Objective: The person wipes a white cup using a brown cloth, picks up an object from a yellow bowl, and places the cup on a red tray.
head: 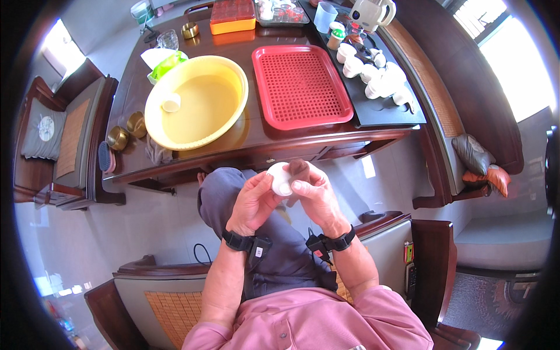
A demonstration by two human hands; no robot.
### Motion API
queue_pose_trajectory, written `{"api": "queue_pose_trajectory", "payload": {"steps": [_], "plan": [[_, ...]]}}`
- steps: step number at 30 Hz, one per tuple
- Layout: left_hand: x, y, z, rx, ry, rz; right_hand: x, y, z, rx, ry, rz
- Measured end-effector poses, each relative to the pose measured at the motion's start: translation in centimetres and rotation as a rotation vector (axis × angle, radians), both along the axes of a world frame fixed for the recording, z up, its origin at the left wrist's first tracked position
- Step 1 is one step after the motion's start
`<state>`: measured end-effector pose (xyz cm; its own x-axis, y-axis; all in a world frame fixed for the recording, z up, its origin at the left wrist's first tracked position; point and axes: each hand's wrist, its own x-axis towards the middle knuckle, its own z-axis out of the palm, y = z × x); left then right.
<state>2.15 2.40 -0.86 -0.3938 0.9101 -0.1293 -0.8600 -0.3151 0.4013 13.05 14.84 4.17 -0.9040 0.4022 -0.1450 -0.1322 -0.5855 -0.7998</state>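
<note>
Above my lap, my left hand (pixel 256 199) grips a small white cup (pixel 278 175) by its edge. My right hand (pixel 316 192) pinches a brown cloth (pixel 299 171) against the cup's right side, with the thumb on the near part. Ahead on the dark wooden table (pixel 210 162) stands a large yellow basin (pixel 238 127) of water, with another white cup (pixel 171 102) lying inside at the left. To its right lies a red perforated plastic tray (pixel 302 87).
A black tea tray (pixel 372 117) at the right holds several white cups (pixel 352 67) and an electric kettle (pixel 372 15). Brass bowls (pixel 118 138), a scrubbing brush (pixel 106 156) and a grey rag (pixel 157 151) lie at the table's left edge. An orange box (pixel 232 25) stands at the back.
</note>
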Motion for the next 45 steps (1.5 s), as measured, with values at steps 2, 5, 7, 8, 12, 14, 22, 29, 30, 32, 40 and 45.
{"api": "queue_pose_trajectory", "payload": {"steps": [2,5,7,8,12,14,22,29,30,32,40,45], "plan": [[0.0,-0.1,0.0,0.001,0.002,-0.003,-0.1,0.0,0.9,0.018,-0.113,0.005],[-0.1,0.0,0.1,0.010,0.012,-0.012,-0.1,0.4,1.4,0.053,-0.144,0.043],[-0.1,0.1,0.2,0.014,0.018,-0.016,-0.2,0.5,1.5,0.078,-0.149,0.030],[-0.1,0.1,0.4,0.010,0.032,-0.023,-0.3,0.6,1.5,0.102,-0.153,0.018],[0.1,0.2,-0.5,-0.129,0.257,-0.089,-0.7,0.1,1.0,0.129,-0.172,0.005],[0.6,0.4,-0.6,-0.114,0.232,-0.084,-1.5,-0.8,-0.3,0.331,-0.155,-0.157],[0.3,0.3,-0.5,-0.056,-0.040,0.010,-0.6,0.3,-0.2,0.006,0.151,0.110],[0.3,0.4,-0.4,-0.038,-0.050,-0.007,0.3,0.1,-0.1,0.264,0.017,0.078],[0.3,0.6,-0.2,-0.074,-0.045,0.014,0.1,-0.3,-0.4,0.265,0.016,0.082],[0.3,0.7,-0.3,-0.089,-0.021,0.013,-0.4,-1.1,-1.4,0.303,0.002,-0.141],[1.1,0.8,-0.3,-0.166,0.077,0.046,-1.8,-1.0,-1.6,0.217,-0.125,-0.245],[0.5,0.7,-0.7,-0.131,0.138,0.083,-0.3,0.3,-1.7,0.418,-0.080,0.062]]}}
